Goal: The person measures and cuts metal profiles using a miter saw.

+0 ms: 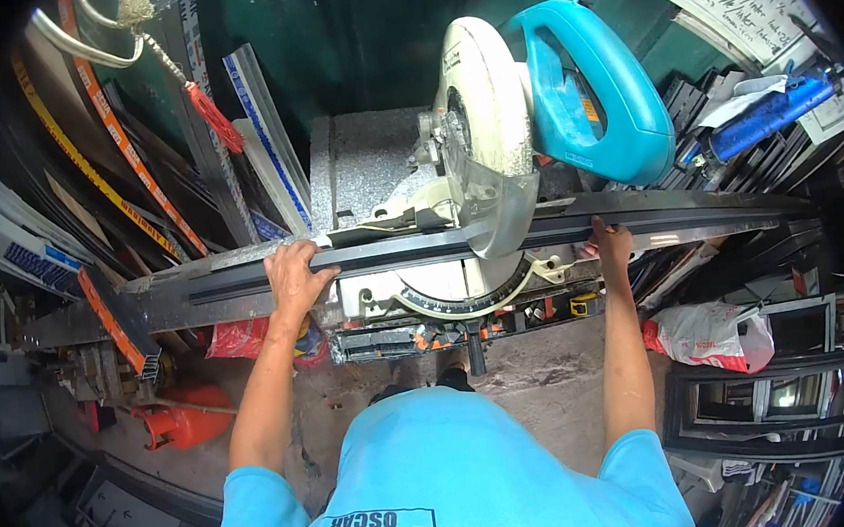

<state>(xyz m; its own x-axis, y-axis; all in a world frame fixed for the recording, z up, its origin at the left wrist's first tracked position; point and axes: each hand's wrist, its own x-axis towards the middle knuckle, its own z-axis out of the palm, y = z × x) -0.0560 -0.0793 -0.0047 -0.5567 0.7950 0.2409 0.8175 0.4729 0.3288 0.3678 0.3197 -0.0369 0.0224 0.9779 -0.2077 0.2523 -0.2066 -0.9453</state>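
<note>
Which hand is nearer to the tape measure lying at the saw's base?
Right. The right hand grips the long dark profile just above the tape measure; the left hand holds the profile far across the saw base.

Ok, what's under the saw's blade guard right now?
The long dark profile runs under the blade guard, resting on the saw base. Left hand and right hand hold it either side. The blade itself is covered.

Turquoise saw handle [592,88], cream blade guard [482,93], dark grey profile [421,249].
</note>
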